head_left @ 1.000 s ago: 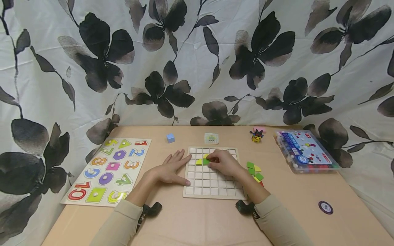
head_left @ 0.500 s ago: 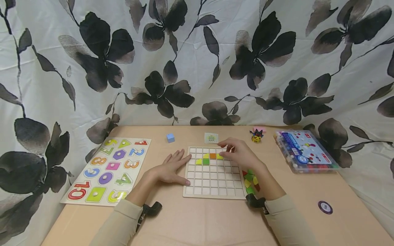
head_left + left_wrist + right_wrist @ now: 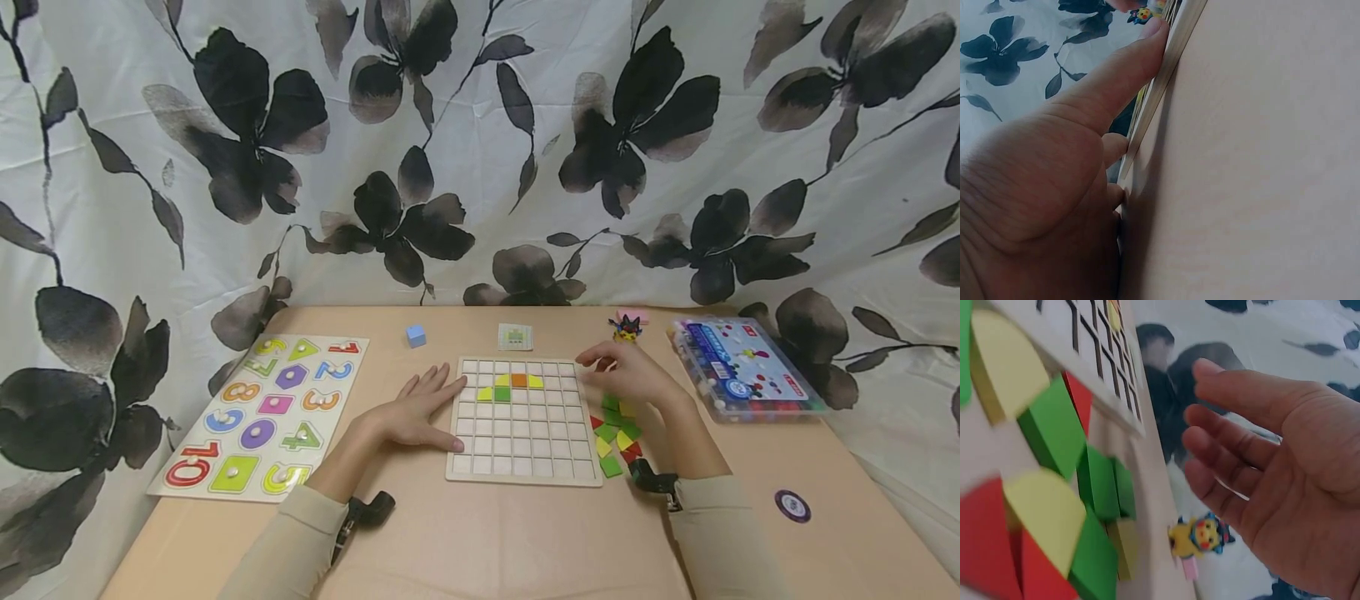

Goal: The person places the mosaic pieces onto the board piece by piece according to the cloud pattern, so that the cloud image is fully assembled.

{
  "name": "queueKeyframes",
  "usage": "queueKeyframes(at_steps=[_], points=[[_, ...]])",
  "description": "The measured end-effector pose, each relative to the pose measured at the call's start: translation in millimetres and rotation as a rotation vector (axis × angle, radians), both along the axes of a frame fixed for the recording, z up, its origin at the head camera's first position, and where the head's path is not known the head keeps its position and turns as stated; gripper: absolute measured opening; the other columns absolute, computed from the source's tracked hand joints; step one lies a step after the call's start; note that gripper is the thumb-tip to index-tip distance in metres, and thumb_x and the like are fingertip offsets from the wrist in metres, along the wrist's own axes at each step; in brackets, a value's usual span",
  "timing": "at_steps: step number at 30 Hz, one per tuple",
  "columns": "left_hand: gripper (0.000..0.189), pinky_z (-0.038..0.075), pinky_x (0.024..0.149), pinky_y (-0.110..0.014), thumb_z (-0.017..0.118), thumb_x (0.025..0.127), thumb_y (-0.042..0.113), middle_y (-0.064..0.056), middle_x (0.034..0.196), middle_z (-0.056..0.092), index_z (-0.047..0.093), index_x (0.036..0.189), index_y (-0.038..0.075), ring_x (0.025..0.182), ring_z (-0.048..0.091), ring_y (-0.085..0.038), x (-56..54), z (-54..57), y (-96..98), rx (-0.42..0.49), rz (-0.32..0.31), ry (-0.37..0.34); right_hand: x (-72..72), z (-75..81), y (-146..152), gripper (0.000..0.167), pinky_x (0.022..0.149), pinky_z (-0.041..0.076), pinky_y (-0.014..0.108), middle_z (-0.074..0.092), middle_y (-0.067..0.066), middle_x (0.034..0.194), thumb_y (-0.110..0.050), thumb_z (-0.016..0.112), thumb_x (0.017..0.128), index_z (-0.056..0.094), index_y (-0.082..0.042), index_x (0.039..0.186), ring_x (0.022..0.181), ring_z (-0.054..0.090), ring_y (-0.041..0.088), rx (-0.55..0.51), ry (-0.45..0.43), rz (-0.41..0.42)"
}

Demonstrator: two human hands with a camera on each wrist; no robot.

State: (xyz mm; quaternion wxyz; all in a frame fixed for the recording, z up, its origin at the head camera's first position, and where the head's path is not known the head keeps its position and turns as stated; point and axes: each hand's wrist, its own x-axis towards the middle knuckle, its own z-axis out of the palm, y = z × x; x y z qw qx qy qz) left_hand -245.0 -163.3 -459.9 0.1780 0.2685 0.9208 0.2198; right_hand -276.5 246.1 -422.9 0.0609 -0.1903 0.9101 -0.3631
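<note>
My left hand (image 3: 412,414) rests with fingers spread at the left edge of a light grid board (image 3: 525,467); in the left wrist view its thumb touches the board's rim. Set in the upper cells are an orange square (image 3: 519,381), a green square (image 3: 502,395) and several yellow pieces (image 3: 536,382). Just off the board's upper right corner hovers my right hand (image 3: 626,371). The right wrist view shows its fingers loosely bent, holding nothing. Loose green blocks (image 3: 1054,428), rounded yellow blocks (image 3: 1047,506) and red blocks (image 3: 982,534) lie beside the board, partly below that hand.
A number puzzle board (image 3: 247,400) lies at left. Along the back are a blue cube (image 3: 416,336), a small patterned card (image 3: 515,337) and a yellow toy figure (image 3: 1194,537). At right stand a clear plastic case (image 3: 750,367) and a dark round disc (image 3: 794,506).
My right hand has moved right, off the board to above the loose blocks. The orange square and a yellow piece at its right, earlier covered, now show in the top row. The left hand stays put.
</note>
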Motion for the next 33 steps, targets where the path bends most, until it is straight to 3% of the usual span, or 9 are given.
queueKeyframes(at_steps=[4, 10, 18, 24, 33], points=[[0.114, -0.005, 0.131, -0.057, 0.076, 0.081, 0.069, -0.015, 0.176, -0.006, 0.018, 0.168, 0.024, 0.163, -0.009, -0.035, 0.1, 0.8, -0.1, -0.002, -0.002, -0.002, -1.8, -2.1, 12, 0.030, 0.083, 0.051, 0.035, 0.074, 0.007, 0.113, -0.015, 0.076, 0.095, 0.075, -0.007, 0.124, 0.097, 0.059, 0.025, 0.051, -0.080, -0.009], [0.114, -0.005, 0.131, -0.057, 0.077, 0.082, 0.066, -0.017, 0.175, -0.005, 0.019, 0.168, 0.021, 0.163, -0.009, -0.036, -0.4, 1.3, 0.3, 0.003, -0.008, -0.001, -6.4, -9.9, 30, 0.027, 0.086, 0.055, 0.029, 0.077, 0.010, 0.112, -0.010, 0.079, 0.092, 0.076, -0.003, 0.117, 0.094, 0.063, 0.021, 0.048, -0.118, 0.060], [0.114, -0.005, 0.131, -0.058, 0.077, 0.081, 0.067, -0.017, 0.176, -0.004, 0.019, 0.168, 0.021, 0.163, -0.008, -0.036, -0.9, 0.4, 0.6, 0.009, -0.009, -0.002, -3.7, -9.7, 35, 0.019, 0.084, 0.054, 0.026, 0.076, 0.007, 0.102, -0.005, 0.078, 0.090, 0.078, -0.004, 0.109, 0.091, 0.063, 0.020, 0.079, -0.259, 0.056], [0.113, -0.005, 0.130, -0.059, 0.077, 0.082, 0.066, -0.017, 0.175, -0.004, 0.020, 0.168, 0.021, 0.163, -0.008, -0.037, 0.2, 1.5, -0.1, 0.007, -0.003, -0.002, -5.7, -13.0, 35, 0.020, 0.085, 0.054, 0.028, 0.076, 0.007, 0.100, 0.000, 0.078, 0.088, 0.078, -0.003, 0.108, 0.090, 0.062, 0.021, 0.067, -0.291, 0.066], [0.114, -0.006, 0.130, -0.058, 0.077, 0.081, 0.068, -0.016, 0.176, -0.004, 0.019, 0.168, 0.023, 0.163, -0.009, -0.035, -0.6, 1.4, -0.4, 0.000, -0.002, -0.007, -8.3, -16.4, 36, 0.014, 0.081, 0.052, 0.030, 0.070, 0.006, 0.091, 0.001, 0.076, 0.089, 0.075, -0.005, 0.101, 0.085, 0.058, 0.021, 0.045, -0.269, 0.109]])
